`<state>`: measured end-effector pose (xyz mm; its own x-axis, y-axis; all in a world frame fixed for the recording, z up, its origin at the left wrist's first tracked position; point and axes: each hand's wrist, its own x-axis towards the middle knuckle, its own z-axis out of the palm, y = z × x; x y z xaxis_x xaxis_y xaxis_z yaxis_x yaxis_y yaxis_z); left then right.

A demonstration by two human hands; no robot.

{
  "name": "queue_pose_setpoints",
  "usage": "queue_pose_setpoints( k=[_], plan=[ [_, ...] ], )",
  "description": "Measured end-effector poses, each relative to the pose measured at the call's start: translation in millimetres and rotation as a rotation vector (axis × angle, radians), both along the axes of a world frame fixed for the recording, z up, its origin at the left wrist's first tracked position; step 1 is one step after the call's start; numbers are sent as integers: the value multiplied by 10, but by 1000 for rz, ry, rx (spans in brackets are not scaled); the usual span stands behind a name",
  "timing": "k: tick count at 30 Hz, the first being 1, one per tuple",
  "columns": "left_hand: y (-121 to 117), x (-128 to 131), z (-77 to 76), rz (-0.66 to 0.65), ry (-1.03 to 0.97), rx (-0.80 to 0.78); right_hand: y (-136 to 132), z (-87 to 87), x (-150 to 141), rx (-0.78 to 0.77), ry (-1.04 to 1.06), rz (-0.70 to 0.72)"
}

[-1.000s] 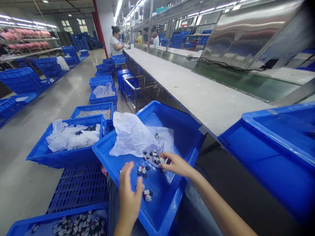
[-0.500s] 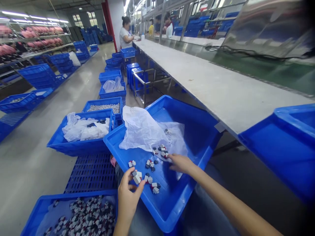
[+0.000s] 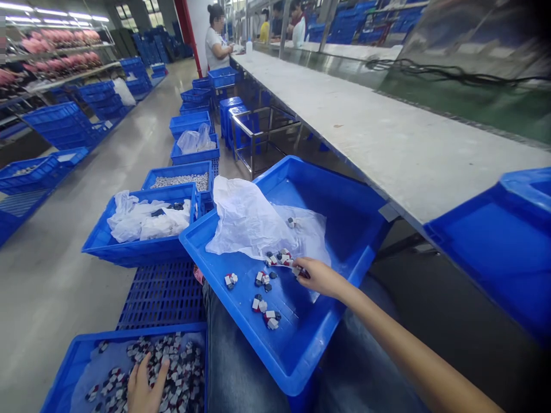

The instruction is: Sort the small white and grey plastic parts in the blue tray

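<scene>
My left hand (image 3: 145, 385) is over the lower-left blue bin (image 3: 97, 337), its fingers apart above a heap of small white, dark grey and red block pieces (image 3: 178, 367). No piece shows between those fingers. At the tilted blue tray (image 3: 253, 327), my right hand (image 3: 318, 276) has its fingers closed on a small block piece (image 3: 298, 270), partly hidden by them. Close by, several similar pieces (image 3: 282, 257) lie at the edge of a crumpled white plastic sheet (image 3: 245, 221). More small clusters (image 3: 271, 319) rest on the bare tray bottom.
A white-topped workbench (image 3: 344, 120) runs along the right, with another blue bin (image 3: 495, 229) at its near end. Blue bins (image 3: 138, 246) line the left on a slatted blue pallet (image 3: 167, 292). A metal frame (image 3: 252, 140) stands beyond the tray; a person (image 3: 217, 46) is farther back.
My left hand has moved down and left from the tray to the lower-left bin, and its fingers no longer hold the block piece. My right hand has closed on a piece near the sheet.
</scene>
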<state>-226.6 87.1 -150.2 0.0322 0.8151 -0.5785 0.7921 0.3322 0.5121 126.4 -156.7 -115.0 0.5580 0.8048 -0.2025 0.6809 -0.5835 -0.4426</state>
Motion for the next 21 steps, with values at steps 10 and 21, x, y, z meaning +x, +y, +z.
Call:
queue_pose_setpoints(
  k=[10, 21],
  plan=[
    [-1033, 1444, 706, -587, -726, 427, -107, 96, -79, 255, 192, -146],
    [-1432, 2336, 515, -928, -821, 64, -224, 198, -99, 447, 683, -286]
  ],
)
